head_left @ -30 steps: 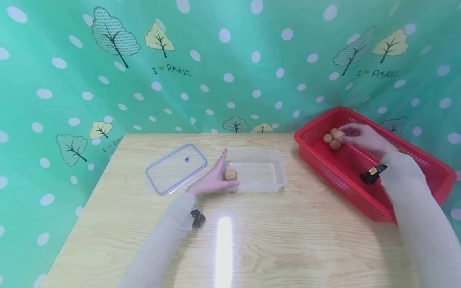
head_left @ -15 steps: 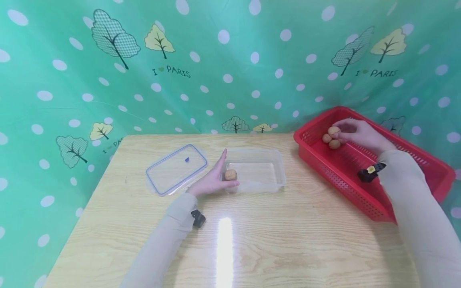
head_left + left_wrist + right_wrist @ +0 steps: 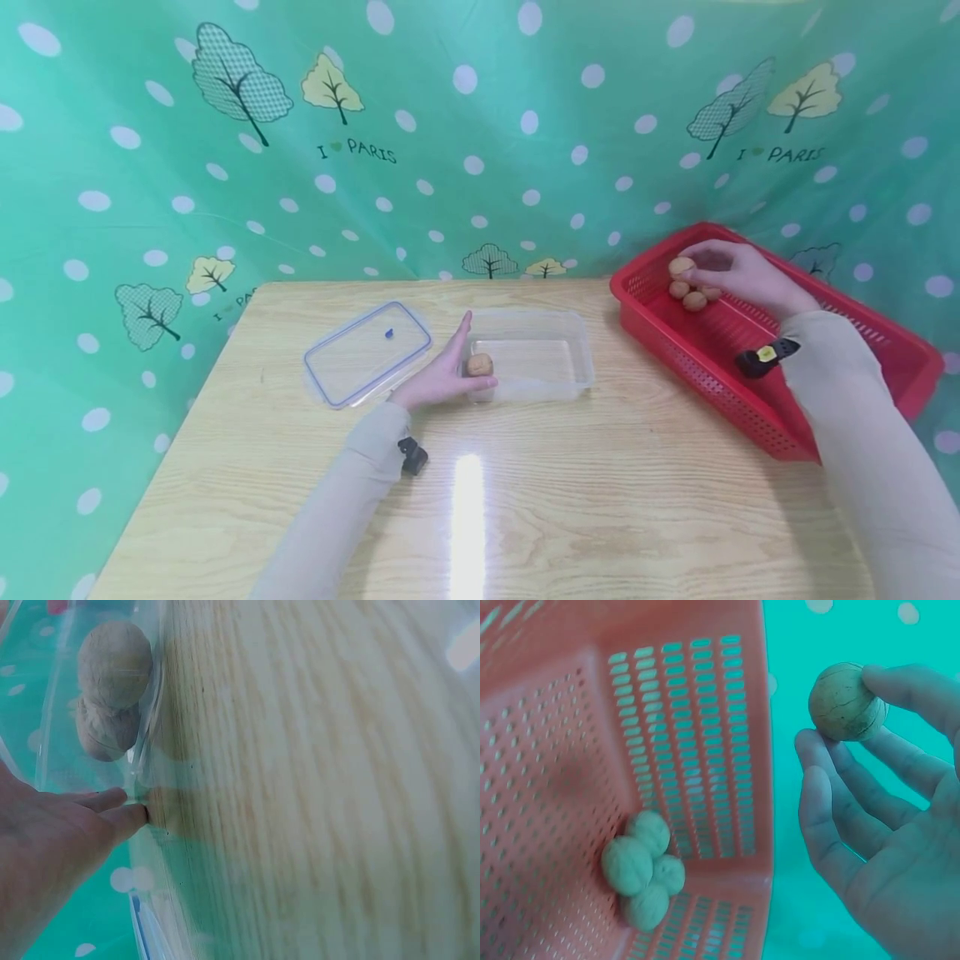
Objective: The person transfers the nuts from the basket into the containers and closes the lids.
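ok so reading the head view as a clock face centred on the clear container (image 3: 536, 358), the right hand (image 3: 750, 275) was up between 2 and 3 o'clock over a red basket (image 3: 667, 354), with a walnut (image 3: 847, 703) pinched between thumb and fingertips, lifted above the others. Four loose walnuts (image 3: 628, 865) sat bunched together on the basket floor, down in its 10 o'clock corner. The left hand (image 3: 442, 375) was at the container's 9 o'clock end, fingers straight and spread from the thumb, just touching the plastic and not gripping anything. Inside that same end was another walnut (image 3: 480, 364); the left wrist view had two walnut shapes one against the other through the clear wall, and I honestly couldn't tell if one was a reflection. The lid (image 3: 367, 354) with its blue seal lay flat further out at 9 o'clock, apart from the container, all of it on a wood-grain table (image 3: 600, 500) with a green polka-dot cloth (image 3: 480, 125) along 12 o'clock
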Available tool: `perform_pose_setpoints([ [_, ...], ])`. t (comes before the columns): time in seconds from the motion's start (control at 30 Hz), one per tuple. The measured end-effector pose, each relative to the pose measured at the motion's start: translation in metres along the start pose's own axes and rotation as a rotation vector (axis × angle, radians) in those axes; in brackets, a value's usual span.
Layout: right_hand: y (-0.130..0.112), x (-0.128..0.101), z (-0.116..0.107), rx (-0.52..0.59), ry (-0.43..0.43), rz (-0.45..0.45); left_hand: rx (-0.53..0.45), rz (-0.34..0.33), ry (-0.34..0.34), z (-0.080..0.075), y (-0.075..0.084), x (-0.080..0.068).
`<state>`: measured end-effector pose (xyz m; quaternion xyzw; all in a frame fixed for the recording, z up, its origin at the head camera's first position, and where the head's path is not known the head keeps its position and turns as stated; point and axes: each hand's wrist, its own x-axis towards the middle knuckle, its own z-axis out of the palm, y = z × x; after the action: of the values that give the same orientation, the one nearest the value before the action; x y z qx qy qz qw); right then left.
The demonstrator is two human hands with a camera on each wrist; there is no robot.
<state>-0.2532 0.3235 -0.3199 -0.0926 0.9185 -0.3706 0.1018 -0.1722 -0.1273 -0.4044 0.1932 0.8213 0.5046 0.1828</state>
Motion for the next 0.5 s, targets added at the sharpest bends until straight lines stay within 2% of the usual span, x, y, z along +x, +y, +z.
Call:
perform_pose_setpoints([
  [0.37,-0.028,0.005,0.017,0.033,-0.019,-0.018,-0.011,-0.011,-0.007,0.000,-0.002,0.001],
  [0.5,-0.036,0.007,0.025,0.011,-0.030,-0.017,-0.017,-0.006,-0.006,0.000,-0.002,0.001],
])
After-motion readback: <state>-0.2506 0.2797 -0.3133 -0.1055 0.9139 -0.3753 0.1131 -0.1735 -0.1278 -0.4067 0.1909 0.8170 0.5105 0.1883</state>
